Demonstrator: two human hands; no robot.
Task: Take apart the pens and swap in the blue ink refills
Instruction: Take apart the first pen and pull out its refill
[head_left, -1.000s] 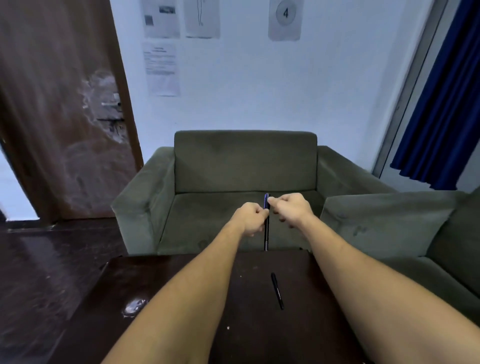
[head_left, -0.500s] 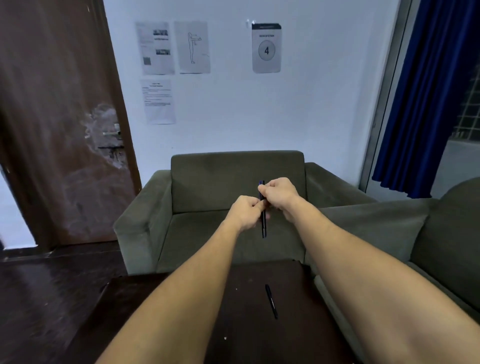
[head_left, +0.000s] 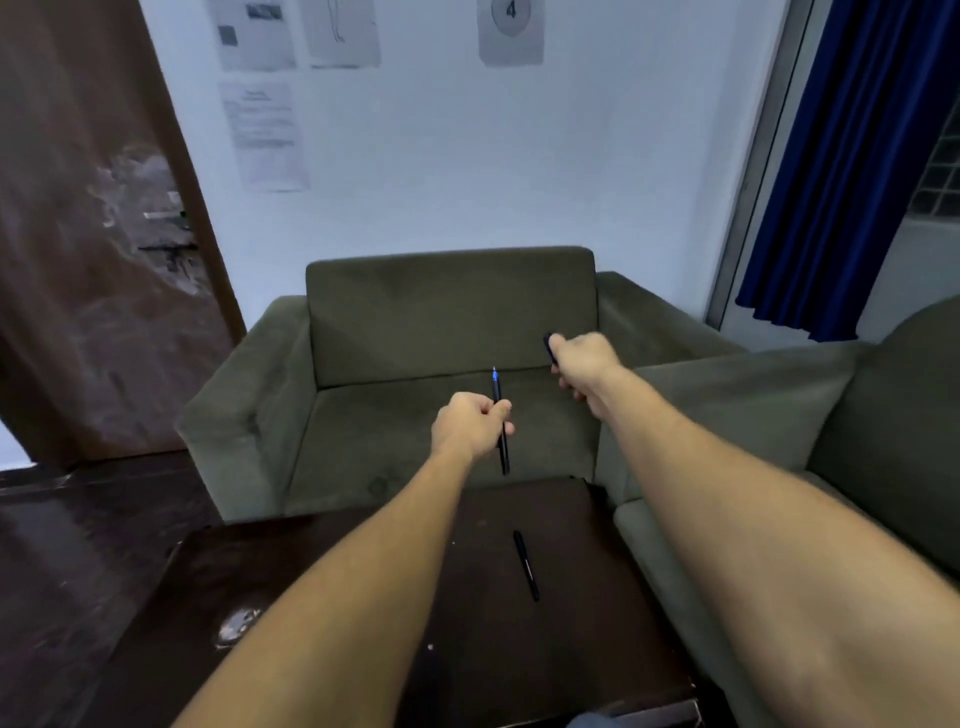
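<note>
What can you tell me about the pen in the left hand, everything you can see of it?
The pen is slim and dark, plastic by its look, with a blue tip pointing up. It stands nearly upright in the air in front of the armchair, above the table's far edge. The left hand pinches it around the middle, so both ends stick out. Its top looks uncapped; the right hand, held apart, grips a small dark piece, probably its cap.

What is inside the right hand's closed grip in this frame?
A short dark piece sticks out above the right hand, probably the pen's cap. The rest is covered by the fingers, so its length and shape cannot be seen. The left hand holds the pen body.
</note>
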